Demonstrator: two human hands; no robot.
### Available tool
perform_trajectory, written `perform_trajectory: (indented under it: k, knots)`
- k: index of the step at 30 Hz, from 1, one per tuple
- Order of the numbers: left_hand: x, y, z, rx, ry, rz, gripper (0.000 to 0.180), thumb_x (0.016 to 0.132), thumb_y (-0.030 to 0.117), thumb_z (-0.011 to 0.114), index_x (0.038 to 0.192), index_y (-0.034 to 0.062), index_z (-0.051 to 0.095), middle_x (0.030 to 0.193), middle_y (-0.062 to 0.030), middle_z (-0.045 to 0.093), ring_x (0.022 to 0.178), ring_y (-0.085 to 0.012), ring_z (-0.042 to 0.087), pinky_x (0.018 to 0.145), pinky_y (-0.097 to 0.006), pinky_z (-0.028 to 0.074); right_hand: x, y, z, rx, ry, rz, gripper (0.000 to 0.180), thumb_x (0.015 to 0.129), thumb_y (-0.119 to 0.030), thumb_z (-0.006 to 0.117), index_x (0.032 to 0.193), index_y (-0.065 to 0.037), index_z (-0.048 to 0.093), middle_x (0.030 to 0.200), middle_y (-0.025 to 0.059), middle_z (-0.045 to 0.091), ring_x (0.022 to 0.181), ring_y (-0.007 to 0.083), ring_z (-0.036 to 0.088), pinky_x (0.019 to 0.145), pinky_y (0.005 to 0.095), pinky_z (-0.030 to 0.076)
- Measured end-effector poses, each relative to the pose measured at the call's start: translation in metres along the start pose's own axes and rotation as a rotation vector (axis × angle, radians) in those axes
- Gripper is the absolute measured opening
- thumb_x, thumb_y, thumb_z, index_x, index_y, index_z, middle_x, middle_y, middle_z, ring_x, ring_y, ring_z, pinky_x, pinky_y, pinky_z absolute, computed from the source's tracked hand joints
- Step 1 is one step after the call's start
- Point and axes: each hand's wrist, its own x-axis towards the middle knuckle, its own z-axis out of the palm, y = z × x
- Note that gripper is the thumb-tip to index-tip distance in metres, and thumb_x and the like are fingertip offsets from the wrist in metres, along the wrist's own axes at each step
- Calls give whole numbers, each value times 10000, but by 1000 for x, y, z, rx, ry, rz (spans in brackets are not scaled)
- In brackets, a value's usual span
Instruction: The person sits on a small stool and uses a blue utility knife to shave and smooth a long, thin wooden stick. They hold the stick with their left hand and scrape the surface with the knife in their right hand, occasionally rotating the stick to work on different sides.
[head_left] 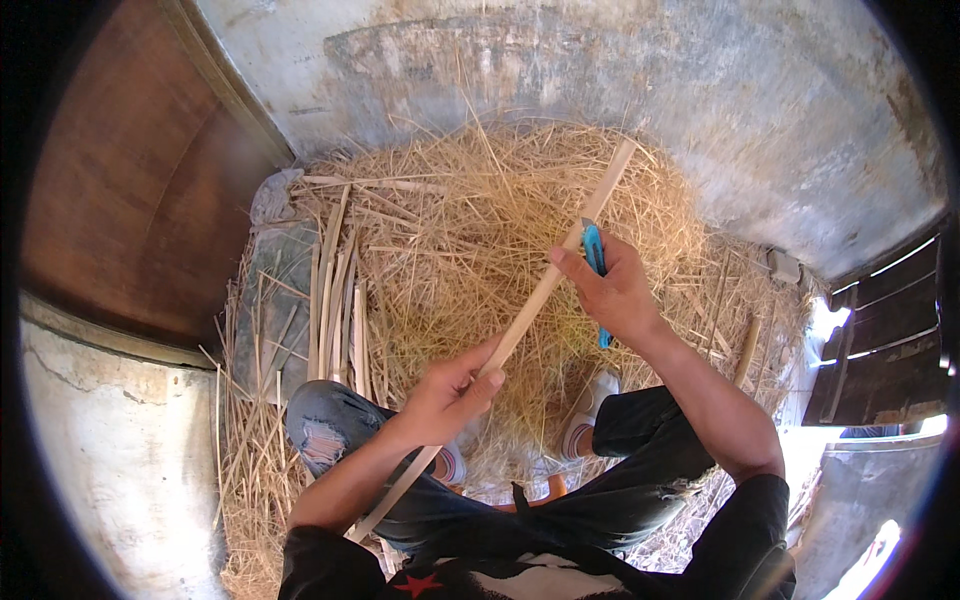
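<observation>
Stained walls [640, 85] surround straw [430, 270] heaped on the floor, with a brown panel [130, 190] at left. Loose sticks [330, 300] line the heap's left side; the wall bounds its far edge. Slanting above the straw is a long strip [535, 300], pinched between the left hand's [455, 390] thumb and fingers. The right hand [618, 292] grips a blue cutter [594, 250], thumb against the strip.

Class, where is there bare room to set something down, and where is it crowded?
The grey surface between the brown panel and loose wood strips looks partly bare, though lightly strewn. Crowded: the straw heap beneath the right hand and blue knife.
</observation>
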Motion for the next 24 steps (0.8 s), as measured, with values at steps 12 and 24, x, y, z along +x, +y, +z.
perform_trajectory:
  k: [12, 24]
  knots:
    - [7, -30, -26, 925, 329, 281, 719, 1058, 185, 555, 1629, 28, 147, 1424, -214, 511, 1157, -287, 657, 994, -415, 503, 13, 10, -23, 183, 191, 37, 235, 964, -200, 705, 799, -44, 648, 577, -44, 491, 502, 40, 421, 461, 264, 323]
    - [-1, -2, 14, 9, -76, -38, 535, 1065, 139, 543, 1562, 27, 380, 865, -2, 556, 646, -80, 562, 632, -276, 519, 13, 5, -48, -384, 226, -232, 420, 1066, -389, 523, 932, -9, 643, 560, 104, 514, 498, 241, 533, 518, 398, 408]
